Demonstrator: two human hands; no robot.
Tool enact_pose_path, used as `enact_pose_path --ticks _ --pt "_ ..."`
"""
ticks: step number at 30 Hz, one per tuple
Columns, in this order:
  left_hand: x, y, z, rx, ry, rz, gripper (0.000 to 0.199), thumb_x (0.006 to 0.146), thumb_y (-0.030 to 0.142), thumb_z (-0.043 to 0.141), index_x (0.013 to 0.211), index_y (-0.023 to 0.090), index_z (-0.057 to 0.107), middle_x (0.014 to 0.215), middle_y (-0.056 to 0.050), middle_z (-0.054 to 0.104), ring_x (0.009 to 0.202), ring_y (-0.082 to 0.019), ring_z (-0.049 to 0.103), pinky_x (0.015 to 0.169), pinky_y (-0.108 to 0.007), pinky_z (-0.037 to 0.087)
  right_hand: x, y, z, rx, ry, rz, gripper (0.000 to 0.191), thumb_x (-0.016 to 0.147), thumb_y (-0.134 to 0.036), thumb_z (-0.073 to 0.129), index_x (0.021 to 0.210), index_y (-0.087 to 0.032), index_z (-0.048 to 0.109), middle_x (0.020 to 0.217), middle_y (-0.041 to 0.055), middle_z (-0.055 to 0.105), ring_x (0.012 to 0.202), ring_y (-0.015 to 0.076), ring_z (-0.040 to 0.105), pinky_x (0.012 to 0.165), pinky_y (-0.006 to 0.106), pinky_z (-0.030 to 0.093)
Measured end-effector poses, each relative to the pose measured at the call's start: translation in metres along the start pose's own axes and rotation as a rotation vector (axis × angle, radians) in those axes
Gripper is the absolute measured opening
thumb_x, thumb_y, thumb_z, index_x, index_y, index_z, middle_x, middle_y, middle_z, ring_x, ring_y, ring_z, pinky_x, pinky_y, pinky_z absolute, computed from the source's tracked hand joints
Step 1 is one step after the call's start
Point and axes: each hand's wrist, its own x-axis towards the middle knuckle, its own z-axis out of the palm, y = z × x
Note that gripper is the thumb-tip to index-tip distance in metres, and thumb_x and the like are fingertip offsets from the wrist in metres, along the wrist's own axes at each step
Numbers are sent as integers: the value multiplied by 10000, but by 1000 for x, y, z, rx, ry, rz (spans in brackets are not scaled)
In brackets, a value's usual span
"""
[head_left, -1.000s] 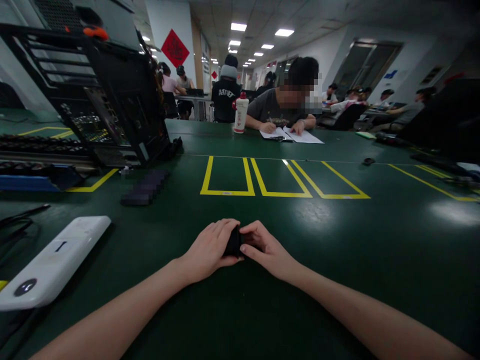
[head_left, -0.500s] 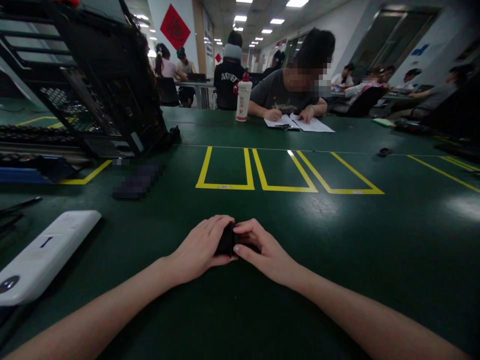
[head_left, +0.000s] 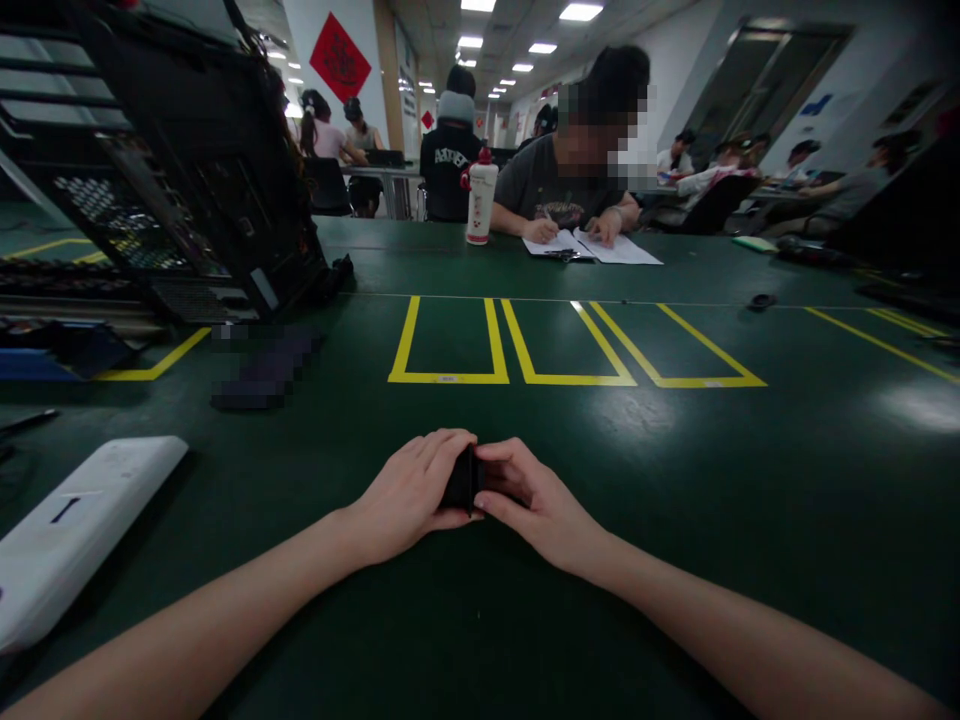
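Observation:
Close in front of me, a small black object (head_left: 460, 486) with a thin upright rim is held between both hands, low over the green table (head_left: 480, 640). My left hand (head_left: 416, 490) wraps its left side, fingers over the top and thumb below. My right hand (head_left: 536, 505) grips its right side with fingertips and thumb, leaving a gap under the palm. Most of the object is hidden by the fingers, so its exact kind does not show.
A white elongated device (head_left: 94, 530) lies at left, near a dark blurred item (head_left: 268, 370). A black computer case (head_left: 217, 180) stands behind them. Yellow tape frames (head_left: 448, 379) mark the table. A white bottle (head_left: 481, 200) and a person writing on papers (head_left: 619, 248) are opposite.
The view has shifted slightly, so the white device sits further left and lower. Both hands keep their hold on the black object, with hardly any change in their pose.

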Motion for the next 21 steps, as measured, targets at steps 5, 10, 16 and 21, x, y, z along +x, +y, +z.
enact_pose_path --ticks 5,10,16,21 --pt "1 2 -5 -21 -25 -2 583 747 299 604 1221 216 274 1196 -102 470 1077 -255 489 885 -448 402 -1 0 -1 15 -12 -31 306 786 -145 545 1048 -240 417 1072 17 489 1041 153 527 914 378 463" --pt "1 0 -5 -20 -31 0 609 743 348 610 1231 205 276 1203 -107 472 1086 -256 482 898 -447 400 1 -2 0 39 8 15 207 813 -196 519 1000 -236 440 1030 16 517 975 152 563 815 336 519" --pt "0 -6 3 -25 -4 3 648 719 346 629 1236 197 270 1194 -111 490 1079 -270 488 892 -457 405 5 -2 0 3 28 58 376 802 -174 532 1136 -242 373 1099 43 516 1043 160 528 929 368 452" --pt "1 -6 4 -31 -17 12 640 725 314 623 1243 196 266 1212 -125 471 1090 -283 478 891 -465 396 5 0 -1 -2 -2 56 305 791 -170 542 1065 -236 426 1079 45 507 1032 174 532 899 386 470"
